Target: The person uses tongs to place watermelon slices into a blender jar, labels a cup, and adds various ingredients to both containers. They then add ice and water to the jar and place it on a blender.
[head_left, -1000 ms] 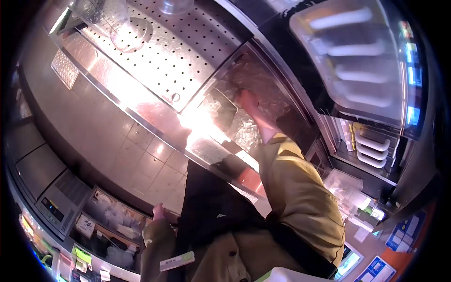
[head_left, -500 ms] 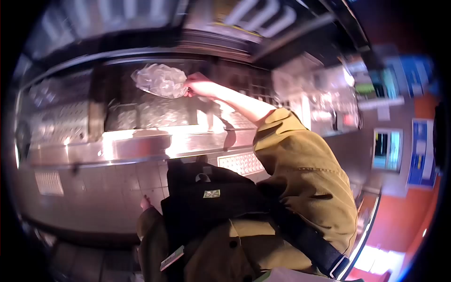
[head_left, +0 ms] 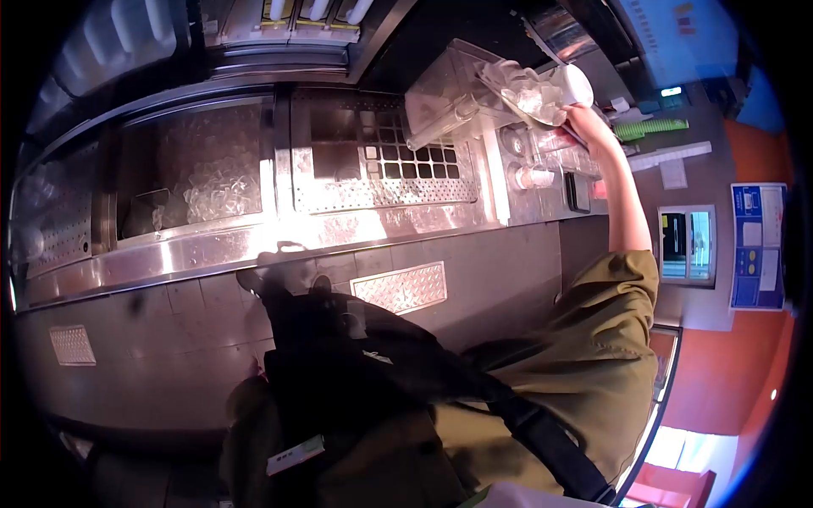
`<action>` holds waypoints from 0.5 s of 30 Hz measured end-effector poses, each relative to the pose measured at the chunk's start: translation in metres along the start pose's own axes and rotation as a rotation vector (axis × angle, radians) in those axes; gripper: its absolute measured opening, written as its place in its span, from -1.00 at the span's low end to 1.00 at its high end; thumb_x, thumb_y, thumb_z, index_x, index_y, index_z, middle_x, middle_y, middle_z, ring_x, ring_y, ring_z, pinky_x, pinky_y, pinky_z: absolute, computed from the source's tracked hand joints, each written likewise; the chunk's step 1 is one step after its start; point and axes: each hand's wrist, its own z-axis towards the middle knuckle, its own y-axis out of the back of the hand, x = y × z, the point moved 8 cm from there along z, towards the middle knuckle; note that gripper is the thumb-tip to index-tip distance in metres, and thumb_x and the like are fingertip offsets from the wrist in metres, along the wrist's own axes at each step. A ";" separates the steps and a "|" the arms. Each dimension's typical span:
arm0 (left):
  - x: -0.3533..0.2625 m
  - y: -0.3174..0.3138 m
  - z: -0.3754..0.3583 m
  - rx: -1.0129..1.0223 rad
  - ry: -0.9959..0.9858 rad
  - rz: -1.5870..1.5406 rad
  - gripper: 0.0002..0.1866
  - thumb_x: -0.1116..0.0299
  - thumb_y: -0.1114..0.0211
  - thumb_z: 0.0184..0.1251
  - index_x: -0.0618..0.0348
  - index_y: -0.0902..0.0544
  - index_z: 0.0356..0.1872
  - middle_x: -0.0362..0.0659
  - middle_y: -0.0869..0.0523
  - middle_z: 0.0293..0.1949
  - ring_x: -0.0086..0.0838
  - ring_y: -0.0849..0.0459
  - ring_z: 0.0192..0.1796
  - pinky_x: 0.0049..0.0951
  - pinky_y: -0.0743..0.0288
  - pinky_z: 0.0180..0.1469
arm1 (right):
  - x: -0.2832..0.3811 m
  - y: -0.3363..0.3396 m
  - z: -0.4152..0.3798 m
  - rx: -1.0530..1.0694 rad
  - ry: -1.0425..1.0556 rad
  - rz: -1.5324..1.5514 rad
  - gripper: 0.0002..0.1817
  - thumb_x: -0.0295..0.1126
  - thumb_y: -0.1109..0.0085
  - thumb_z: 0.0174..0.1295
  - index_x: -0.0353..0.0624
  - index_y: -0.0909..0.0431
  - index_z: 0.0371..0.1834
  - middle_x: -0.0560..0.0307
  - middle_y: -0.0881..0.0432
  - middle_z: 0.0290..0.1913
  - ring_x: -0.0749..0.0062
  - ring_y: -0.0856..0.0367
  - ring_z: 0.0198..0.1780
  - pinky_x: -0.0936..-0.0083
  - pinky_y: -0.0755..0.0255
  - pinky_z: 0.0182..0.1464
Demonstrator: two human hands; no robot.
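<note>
My right hand (head_left: 586, 129) is stretched far out to the right, closed on the handle of an ice scoop (head_left: 511, 99). Clear ice cubes (head_left: 533, 91) are heaped in the scoop. Just left of it and overlapping it in this view is a clear plastic container (head_left: 449, 95). A white round tub or cup (head_left: 576, 85) shows right behind the ice. My left hand (head_left: 255, 367) hangs low by my body in shadow, mostly hidden behind the sleeve and the dark apron, so its fingers do not show.
An ice bin (head_left: 220, 182) is set into the steel counter (head_left: 161, 258) at left. Beside it is a drain grid (head_left: 415, 161). Small clear cups (head_left: 533, 177) and a dark flat device (head_left: 578, 192) lie on the right counter, near a green ribbed item (head_left: 650, 129).
My right hand has carried the ice-filled scoop from above the ice bin to the right, over the clear container. My view has turned right; my left hand stays low.
</note>
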 end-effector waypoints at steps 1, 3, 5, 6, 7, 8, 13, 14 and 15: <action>0.005 0.000 -0.004 0.000 0.004 -0.012 -0.32 -0.11 -0.17 0.01 0.16 -0.35 0.07 -0.01 -0.39 0.05 -0.28 -0.28 0.13 -0.04 -0.16 0.09 | -0.004 0.010 0.015 -0.015 -0.014 -0.188 -0.73 -0.28 0.20 0.20 -0.22 -0.46 -0.43 0.12 -0.56 -0.58 0.53 -0.49 -0.63 0.63 -0.33 -0.62; 0.015 -0.002 -0.009 0.004 0.016 -0.025 -0.30 -0.13 -0.17 0.00 0.17 -0.34 0.08 0.00 -0.38 0.06 -0.27 -0.27 0.15 -0.04 -0.15 0.10 | 0.006 0.018 0.031 -0.047 0.017 -0.640 -0.67 -0.20 0.22 0.14 -0.19 -0.48 -0.51 0.11 -0.56 -0.58 0.44 -0.49 -0.63 0.49 -0.34 -0.56; 0.024 -0.002 -0.013 0.006 0.028 -0.044 -0.29 -0.15 -0.17 0.00 0.17 -0.34 0.08 0.01 -0.37 0.07 -0.27 -0.25 0.16 -0.03 -0.14 0.11 | 0.025 0.023 0.035 -0.207 -0.019 -1.152 -0.61 -0.16 0.24 0.10 -0.18 -0.52 -0.55 0.03 -0.60 -0.49 0.19 -0.58 -0.49 0.33 -0.42 -0.36; 0.028 0.001 -0.015 0.005 0.035 -0.057 -0.28 -0.16 -0.17 -0.01 0.17 -0.34 0.08 0.01 -0.36 0.08 -0.26 -0.25 0.17 -0.03 -0.14 0.11 | 0.050 0.018 0.019 -0.351 0.252 -1.397 -0.63 -0.20 0.23 0.09 -0.19 -0.56 -0.48 -0.08 -0.61 -0.37 0.06 -0.61 -0.31 0.25 -0.44 -0.25; 0.032 0.004 -0.018 0.006 0.042 -0.074 -0.27 -0.17 -0.17 -0.01 0.17 -0.33 0.09 0.01 -0.36 0.09 -0.26 -0.24 0.18 -0.03 -0.14 0.11 | 0.074 0.015 -0.012 -0.406 0.246 -1.396 -0.65 -0.23 0.21 0.08 -0.20 -0.57 -0.41 -0.17 -0.57 -0.29 -0.02 -0.56 -0.21 0.17 -0.42 -0.18; 0.035 0.006 -0.020 0.009 0.051 -0.097 -0.26 -0.18 -0.17 -0.01 0.17 -0.33 0.09 0.02 -0.35 0.09 -0.26 -0.23 0.18 -0.02 -0.13 0.12 | 0.092 0.015 -0.035 -0.433 0.205 -1.305 -0.66 -0.24 0.19 0.08 -0.25 -0.56 -0.41 -0.20 -0.57 -0.31 -0.06 -0.56 -0.22 0.14 -0.42 -0.18; 0.045 0.005 -0.030 0.073 0.084 -0.247 -0.22 -0.23 -0.16 -0.03 0.18 -0.32 0.10 0.03 -0.32 0.12 -0.24 -0.20 0.22 -0.01 -0.12 0.14 | 0.169 -0.078 -0.116 -0.503 0.397 -1.023 -0.65 -0.12 0.14 0.20 -0.13 -0.53 -0.24 -0.11 -0.59 -0.40 0.07 -0.58 -0.28 0.21 -0.42 -0.23; 0.044 0.003 -0.033 0.101 0.095 -0.285 -0.21 -0.24 -0.16 -0.03 0.18 -0.32 0.11 0.03 -0.32 0.13 -0.24 -0.19 0.23 -0.01 -0.11 0.14 | 0.190 -0.133 -0.116 -0.462 0.680 -0.941 -0.70 -0.17 0.07 0.14 -0.13 -0.54 -0.28 -0.08 -0.59 -0.41 0.11 -0.58 -0.29 0.25 -0.42 -0.22; 0.045 -0.004 -0.038 0.156 0.127 -0.356 -0.20 -0.25 -0.16 -0.03 0.18 -0.31 0.11 0.04 -0.31 0.14 -0.23 -0.18 0.23 -0.01 -0.11 0.14 | 0.212 -0.196 -0.106 -0.172 0.592 -0.877 -0.73 -0.21 0.03 0.09 -0.15 -0.54 -0.31 -0.07 -0.59 -0.41 0.12 -0.58 -0.31 0.25 -0.43 -0.24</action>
